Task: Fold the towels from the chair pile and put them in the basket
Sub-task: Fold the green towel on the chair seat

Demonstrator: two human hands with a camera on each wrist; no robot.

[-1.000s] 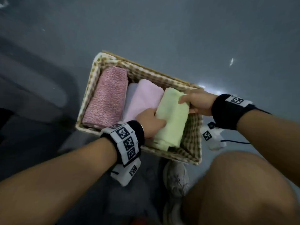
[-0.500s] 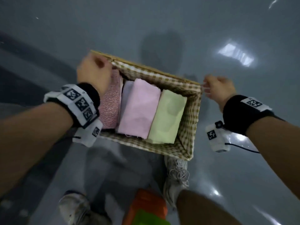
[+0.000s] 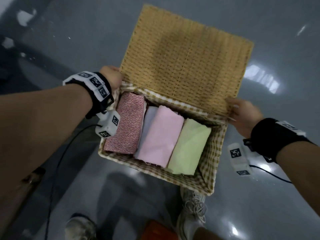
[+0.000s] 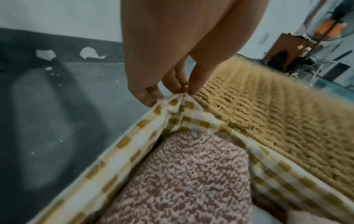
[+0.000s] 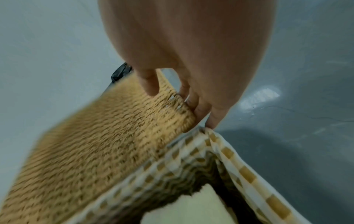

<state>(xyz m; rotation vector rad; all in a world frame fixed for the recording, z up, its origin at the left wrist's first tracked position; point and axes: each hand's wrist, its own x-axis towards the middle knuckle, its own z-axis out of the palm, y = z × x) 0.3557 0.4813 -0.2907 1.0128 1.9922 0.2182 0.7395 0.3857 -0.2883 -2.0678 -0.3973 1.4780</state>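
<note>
The wicker basket [image 3: 155,172] with a checked liner sits on the floor and holds several folded towels side by side: a speckled pink towel [image 3: 126,129], a pale lilac one [image 3: 149,125], a plain pink one [image 3: 161,134] and a green towel [image 3: 188,146]. Its woven lid [image 3: 187,63] stands raised behind the far rim. My left hand [image 3: 117,77] pinches the lid's far-left corner [image 4: 203,97] beside the liner [image 4: 124,151]. My right hand [image 3: 239,111] grips the far-right corner, thumb on top of the lid [image 5: 95,144], fingers [image 5: 197,109] under its edge.
The glossy grey floor [image 3: 259,196] surrounds the basket. My shoes [image 3: 192,213] are just in front of it, with an orange object [image 3: 155,231] between them. A black cable [image 3: 57,170] hangs from the left wrist. Dark furniture [image 4: 283,48] stands far off by the wall.
Both hands left the green towel and went to the basket's far corners. The lid, out of sight before, has now swung up behind the basket, held by both hands.
</note>
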